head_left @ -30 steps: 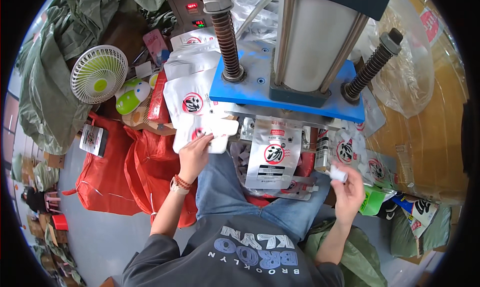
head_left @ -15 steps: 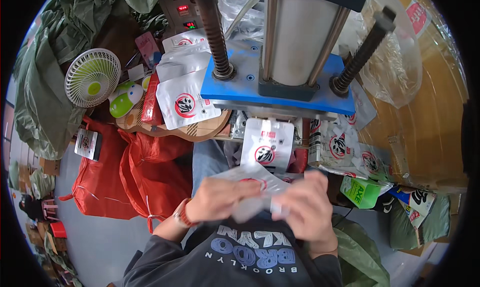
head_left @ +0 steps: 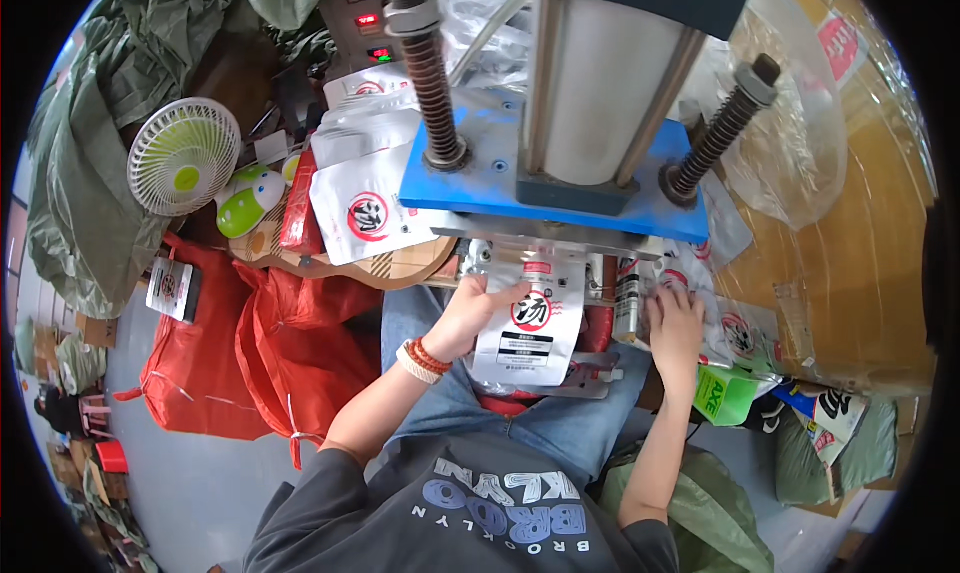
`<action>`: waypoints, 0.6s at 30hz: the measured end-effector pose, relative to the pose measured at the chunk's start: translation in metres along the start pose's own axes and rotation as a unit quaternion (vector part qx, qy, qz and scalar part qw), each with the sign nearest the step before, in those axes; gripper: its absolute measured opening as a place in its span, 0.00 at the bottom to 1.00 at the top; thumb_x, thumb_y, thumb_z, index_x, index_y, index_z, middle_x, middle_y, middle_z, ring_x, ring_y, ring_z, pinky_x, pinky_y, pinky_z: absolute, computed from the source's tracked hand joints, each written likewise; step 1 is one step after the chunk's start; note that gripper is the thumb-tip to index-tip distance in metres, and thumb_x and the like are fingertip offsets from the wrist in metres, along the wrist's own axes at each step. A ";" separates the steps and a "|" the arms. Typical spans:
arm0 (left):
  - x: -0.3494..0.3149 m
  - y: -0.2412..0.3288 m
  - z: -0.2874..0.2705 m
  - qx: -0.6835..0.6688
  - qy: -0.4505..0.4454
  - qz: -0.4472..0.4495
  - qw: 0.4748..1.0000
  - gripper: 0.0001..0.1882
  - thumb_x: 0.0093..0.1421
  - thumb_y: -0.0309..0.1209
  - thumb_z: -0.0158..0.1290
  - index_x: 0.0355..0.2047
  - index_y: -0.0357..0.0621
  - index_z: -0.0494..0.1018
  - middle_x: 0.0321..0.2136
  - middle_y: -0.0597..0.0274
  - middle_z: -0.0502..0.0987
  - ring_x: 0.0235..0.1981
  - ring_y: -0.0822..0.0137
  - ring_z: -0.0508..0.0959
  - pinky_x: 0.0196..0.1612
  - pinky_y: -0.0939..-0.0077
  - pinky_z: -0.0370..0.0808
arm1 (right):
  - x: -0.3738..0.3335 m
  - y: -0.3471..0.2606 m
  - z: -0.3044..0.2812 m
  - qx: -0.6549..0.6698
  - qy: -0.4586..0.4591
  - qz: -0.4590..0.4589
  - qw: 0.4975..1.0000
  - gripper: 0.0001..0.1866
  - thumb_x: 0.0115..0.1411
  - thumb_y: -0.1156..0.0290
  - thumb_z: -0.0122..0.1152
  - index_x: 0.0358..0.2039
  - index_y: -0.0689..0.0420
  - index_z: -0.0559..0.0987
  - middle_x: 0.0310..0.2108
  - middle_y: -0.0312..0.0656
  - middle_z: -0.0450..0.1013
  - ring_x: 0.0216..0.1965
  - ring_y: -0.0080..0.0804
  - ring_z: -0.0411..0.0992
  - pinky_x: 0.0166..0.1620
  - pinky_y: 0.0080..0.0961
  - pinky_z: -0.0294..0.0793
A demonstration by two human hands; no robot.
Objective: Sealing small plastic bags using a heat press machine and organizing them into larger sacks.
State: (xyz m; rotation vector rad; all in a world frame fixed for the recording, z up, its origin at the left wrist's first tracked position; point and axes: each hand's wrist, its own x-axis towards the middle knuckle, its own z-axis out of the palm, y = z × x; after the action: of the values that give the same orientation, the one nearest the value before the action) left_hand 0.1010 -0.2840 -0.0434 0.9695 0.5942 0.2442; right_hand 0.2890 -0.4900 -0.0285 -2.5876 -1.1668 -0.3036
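My left hand (head_left: 467,316) pinches the left edge of a white pouch (head_left: 530,338) printed with a red ring and black character. The pouch's far end reaches under the press (head_left: 580,235), by its metal lower plate. Below and behind the pouch, part of another silvery pouch (head_left: 590,381) shows above my lap. My right hand (head_left: 675,323) rests with fingers apart on a pile of similar pouches (head_left: 715,318) to the right of the press. Its fingertips touch the top of the pile; whether they grip one cannot be seen.
The press has a blue plate (head_left: 480,188), a pale cylinder and two spring rods. More pouches (head_left: 365,208) lie on a wooden board (head_left: 400,263) at left, beside a fan (head_left: 185,158). Red sacks (head_left: 215,363) stand at lower left; a green box (head_left: 722,395) sits at right.
My hands were together before my chest with a blurred pouch. The left has moved forward to the pouch at the press, the right out to the pile. The spring rods sit lower.
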 end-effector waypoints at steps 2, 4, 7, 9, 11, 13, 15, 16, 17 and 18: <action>-0.001 0.009 -0.019 0.226 0.049 0.047 0.972 0.20 0.60 0.35 0.59 0.47 0.33 0.74 0.40 0.59 0.80 0.38 0.73 0.78 0.42 0.77 0.74 | -0.010 0.010 0.012 0.082 -0.048 -0.044 0.994 0.07 0.60 0.73 0.56 0.37 0.60 0.77 0.37 0.48 0.72 0.44 0.46 0.66 0.46 0.40 0.68; -0.002 0.025 -0.055 0.452 0.192 0.153 0.858 0.32 0.57 0.45 0.61 0.54 0.34 0.69 0.48 0.52 0.76 0.46 0.63 0.75 0.49 0.68 0.71 | -0.022 0.018 0.014 0.157 -0.072 0.005 0.985 0.07 0.58 0.74 0.57 0.37 0.60 0.76 0.35 0.47 0.71 0.43 0.44 0.67 0.42 0.38 0.69; -0.010 0.031 -0.113 0.792 0.342 0.222 0.455 0.46 0.55 0.61 0.53 0.63 0.39 0.59 0.64 0.50 0.60 0.65 0.47 0.58 0.65 0.43 0.50 | -0.029 0.024 0.014 0.260 -0.076 0.078 0.959 0.12 0.55 0.78 0.60 0.41 0.60 0.75 0.30 0.45 0.69 0.37 0.40 0.70 0.33 0.32 0.71; -0.022 0.011 -0.135 0.817 0.232 0.216 0.482 0.47 0.53 0.60 0.54 0.65 0.45 0.57 0.67 0.56 0.55 0.70 0.50 0.48 0.67 0.39 0.41 | -0.023 0.027 0.016 0.230 0.061 0.072 0.969 0.17 0.54 0.76 0.61 0.46 0.60 0.72 0.35 0.47 0.69 0.40 0.50 0.71 0.43 0.40 0.70; -0.032 -0.005 -0.145 0.758 0.150 0.303 0.557 0.39 0.52 0.47 0.60 0.62 0.45 0.63 0.64 0.56 0.62 0.67 0.53 0.57 0.66 0.50 0.52 | -0.008 0.030 0.021 0.170 0.037 0.051 0.983 0.18 0.55 0.76 0.60 0.47 0.59 0.73 0.37 0.48 0.69 0.39 0.52 0.72 0.42 0.40 0.71; -0.041 -0.014 -0.146 0.711 0.204 0.380 0.555 0.18 0.55 0.20 0.55 0.47 0.45 0.77 0.45 0.59 0.80 0.51 0.58 0.77 0.55 0.65 0.73 | 0.006 0.033 0.025 0.165 -0.096 0.045 0.981 0.20 0.56 0.77 0.60 0.50 0.57 0.72 0.41 0.48 0.70 0.41 0.45 0.73 0.40 0.32 0.72; -0.050 -0.013 -0.138 0.652 0.227 0.369 0.622 0.18 0.53 0.17 0.54 0.44 0.45 0.79 0.41 0.56 0.81 0.47 0.56 0.80 0.47 0.67 0.77 | 0.015 0.034 0.027 0.192 -0.158 0.059 0.967 0.20 0.57 0.75 0.59 0.51 0.58 0.72 0.47 0.50 0.69 0.43 0.48 0.72 0.43 0.36 0.72; -0.055 -0.010 -0.132 0.654 0.220 0.382 0.615 0.18 0.53 0.17 0.54 0.44 0.45 0.79 0.41 0.56 0.81 0.47 0.56 0.80 0.47 0.67 0.77 | 0.018 0.033 0.027 0.171 -0.063 0.058 0.982 0.18 0.57 0.74 0.59 0.49 0.59 0.73 0.48 0.50 0.69 0.44 0.48 0.71 0.44 0.37 0.71; -0.060 -0.007 -0.125 0.615 0.238 0.350 0.665 0.18 0.51 0.16 0.54 0.42 0.44 0.79 0.39 0.55 0.81 0.43 0.57 0.81 0.44 0.70 0.77 | 0.019 0.031 0.027 0.143 0.035 0.088 0.985 0.17 0.58 0.74 0.60 0.48 0.60 0.73 0.49 0.51 0.69 0.45 0.49 0.70 0.46 0.37 0.70; -0.064 -0.005 -0.118 0.571 0.249 0.316 0.715 0.18 0.50 0.15 0.53 0.40 0.44 0.80 0.38 0.54 0.82 0.40 0.58 0.82 0.41 0.72 0.78 | 0.019 0.028 0.026 0.113 0.122 -0.011 0.986 0.16 0.56 0.75 0.59 0.46 0.61 0.74 0.49 0.50 0.68 0.47 0.51 0.68 0.48 0.39 0.70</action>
State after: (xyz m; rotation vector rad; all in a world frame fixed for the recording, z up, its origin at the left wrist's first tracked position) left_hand -0.0192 -0.2331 -0.0737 2.3794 0.9086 0.8270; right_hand 0.3245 -0.4852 -0.0520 -2.2710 -1.0745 -0.4501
